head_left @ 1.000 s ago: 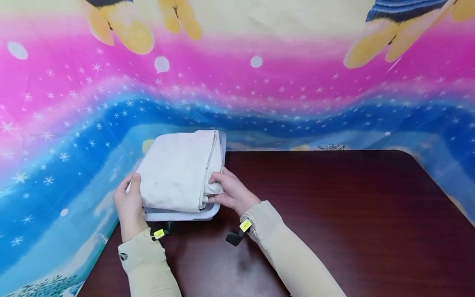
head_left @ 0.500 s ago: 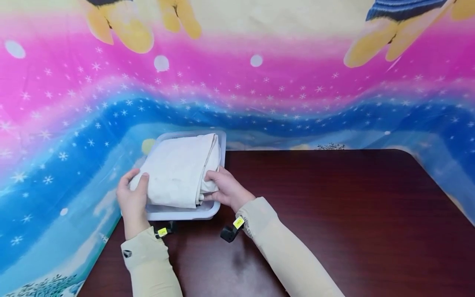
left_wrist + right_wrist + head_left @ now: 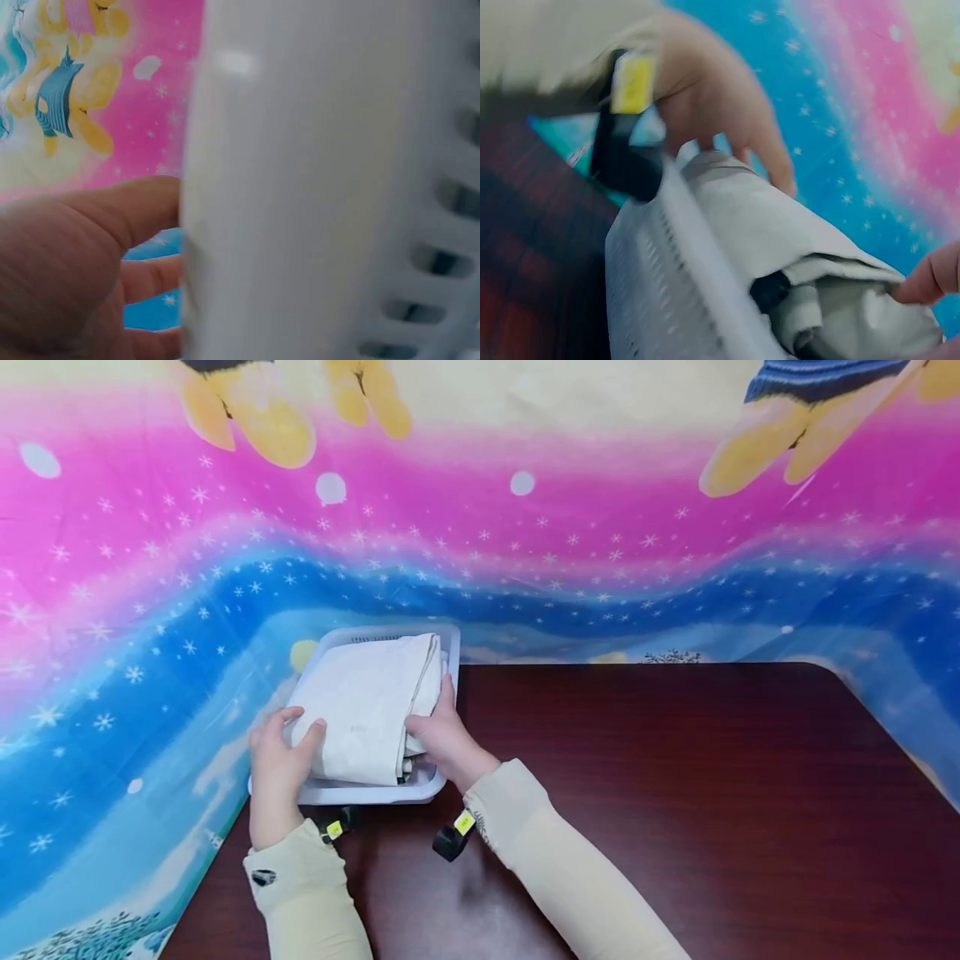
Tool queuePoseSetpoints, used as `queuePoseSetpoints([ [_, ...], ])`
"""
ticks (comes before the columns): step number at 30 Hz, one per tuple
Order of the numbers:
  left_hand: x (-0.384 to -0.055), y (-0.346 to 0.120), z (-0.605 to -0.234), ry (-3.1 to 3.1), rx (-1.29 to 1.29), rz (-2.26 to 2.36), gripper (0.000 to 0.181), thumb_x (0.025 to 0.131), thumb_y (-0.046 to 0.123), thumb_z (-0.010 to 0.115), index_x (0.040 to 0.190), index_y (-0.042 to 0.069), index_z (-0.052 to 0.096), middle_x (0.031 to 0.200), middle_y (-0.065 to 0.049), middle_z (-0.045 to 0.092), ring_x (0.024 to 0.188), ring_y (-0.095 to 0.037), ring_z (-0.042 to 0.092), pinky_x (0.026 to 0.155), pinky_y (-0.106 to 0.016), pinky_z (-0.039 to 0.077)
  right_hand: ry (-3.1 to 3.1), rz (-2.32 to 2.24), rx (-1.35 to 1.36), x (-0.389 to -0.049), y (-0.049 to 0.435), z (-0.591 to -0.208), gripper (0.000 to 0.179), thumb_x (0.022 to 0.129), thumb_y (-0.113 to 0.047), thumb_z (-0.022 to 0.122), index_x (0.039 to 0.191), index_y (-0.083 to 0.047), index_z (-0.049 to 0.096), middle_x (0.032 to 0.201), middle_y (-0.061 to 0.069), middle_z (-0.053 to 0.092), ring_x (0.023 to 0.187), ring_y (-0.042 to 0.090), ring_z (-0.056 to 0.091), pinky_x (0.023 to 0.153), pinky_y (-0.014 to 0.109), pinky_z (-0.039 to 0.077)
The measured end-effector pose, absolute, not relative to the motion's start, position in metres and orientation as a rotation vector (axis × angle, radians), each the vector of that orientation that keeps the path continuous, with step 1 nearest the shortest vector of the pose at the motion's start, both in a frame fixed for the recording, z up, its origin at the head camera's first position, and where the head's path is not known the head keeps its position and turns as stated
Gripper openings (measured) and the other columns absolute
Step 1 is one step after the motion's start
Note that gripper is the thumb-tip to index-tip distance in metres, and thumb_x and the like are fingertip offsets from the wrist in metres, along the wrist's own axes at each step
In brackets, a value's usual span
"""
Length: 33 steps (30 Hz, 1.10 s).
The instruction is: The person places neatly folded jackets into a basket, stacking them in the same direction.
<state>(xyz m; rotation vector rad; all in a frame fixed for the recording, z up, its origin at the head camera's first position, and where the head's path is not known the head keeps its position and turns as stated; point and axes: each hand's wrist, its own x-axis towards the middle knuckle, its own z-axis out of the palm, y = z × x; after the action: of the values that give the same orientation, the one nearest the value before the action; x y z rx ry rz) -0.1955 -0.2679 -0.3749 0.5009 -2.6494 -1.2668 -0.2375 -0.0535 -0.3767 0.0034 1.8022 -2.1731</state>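
Observation:
A thick folded off-white cloth (image 3: 360,706) lies in a white plastic basket (image 3: 367,795) with slotted walls. My left hand (image 3: 281,768) rests on the cloth's left front part, thumb and fingers spread. At the right side my right hand (image 3: 450,735) touches the folded edge with its thumb, its fingers straight along the basket's right side. The right wrist view shows the layered end of the cloth (image 3: 772,217) above the basket rim (image 3: 705,255), with a small dark piece (image 3: 769,291) at the fold. In the left wrist view the basket wall (image 3: 300,180) hides the cloth.
The basket stands at the left back end of a dark wooden table (image 3: 675,793). Behind it hangs a printed backdrop (image 3: 525,552) in pink and blue. A small black camera mount (image 3: 452,837) sits at the right wrist.
The cloth has come down into the basket, so more of the rim shows. My left hand has shifted right over the cloth, and my right hand's fingers have straightened upward.

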Motion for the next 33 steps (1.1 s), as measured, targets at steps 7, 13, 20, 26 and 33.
queuePoseSetpoints([
  [7, -0.195, -0.264, -0.370, -2.860, 0.426, -1.093, 0.077, 0.100, 0.046, 0.058, 0.158, 0.004, 0.030, 0.163, -0.031, 0.010, 0.148, -0.053, 0.005, 0.115, -0.069, 0.015, 2.357, -1.741, -0.149, -0.232, -0.060, -0.374, 0.081, 0.098, -0.013, 0.050, 0.164, -0.014, 0.004, 0.168, 0.014, -0.013, 0.152, 0.035, 0.017, 0.115, 0.047, 0.034],
  [13, -0.197, -0.267, -0.373, -2.951, 0.346, -0.981, 0.091, 0.094, 0.049, 0.065, 0.158, -0.002, 0.025, 0.161, -0.034, 0.015, 0.150, -0.051, -0.002, 0.116, -0.068, -0.006, 2.585, -1.410, -0.239, -0.229, -0.071, -0.375, 0.074, 0.099, -0.019, 0.043, 0.162, -0.002, 0.007, 0.167, 0.022, -0.014, 0.135, 0.035, 0.049, 0.103, 0.040, 0.046],
  [20, -0.201, -0.266, -0.375, -2.991, 0.320, -0.950, 0.094, 0.094, 0.052, 0.066, 0.158, -0.004, 0.024, 0.159, -0.034, 0.020, 0.150, -0.050, -0.004, 0.115, -0.067, -0.015, 2.998, -0.952, -0.417, -0.220, -0.079, -0.385, 0.064, 0.103, -0.021, 0.045, 0.154, 0.012, 0.025, 0.165, 0.029, 0.005, 0.143, 0.050, 0.032, 0.099, 0.045, 0.052],
  [26, -0.201, -0.263, -0.377, -2.980, 0.316, -0.950, 0.094, 0.093, 0.050, 0.067, 0.157, -0.005, 0.025, 0.159, -0.034, 0.021, 0.150, -0.050, -0.002, 0.115, -0.066, -0.014, 3.258, -0.456, -0.458, -0.213, -0.078, -0.387, 0.064, 0.104, -0.030, 0.048, 0.153, 0.007, 0.034, 0.161, 0.023, 0.031, 0.148, 0.043, 0.027, 0.103, 0.045, 0.049],
  [33, -0.201, -0.261, -0.376, -2.985, 0.358, -0.951, 0.096, 0.093, 0.050, 0.068, 0.158, -0.004, 0.023, 0.160, -0.035, 0.017, 0.150, -0.050, -0.002, 0.116, -0.066, -0.013, 3.245, -0.411, -0.504, -0.216, -0.070, -0.386, 0.067, 0.103, -0.033, 0.048, 0.163, -0.014, 0.023, 0.169, 0.007, 0.019, 0.154, 0.026, 0.019, 0.119, 0.060, 0.021],
])
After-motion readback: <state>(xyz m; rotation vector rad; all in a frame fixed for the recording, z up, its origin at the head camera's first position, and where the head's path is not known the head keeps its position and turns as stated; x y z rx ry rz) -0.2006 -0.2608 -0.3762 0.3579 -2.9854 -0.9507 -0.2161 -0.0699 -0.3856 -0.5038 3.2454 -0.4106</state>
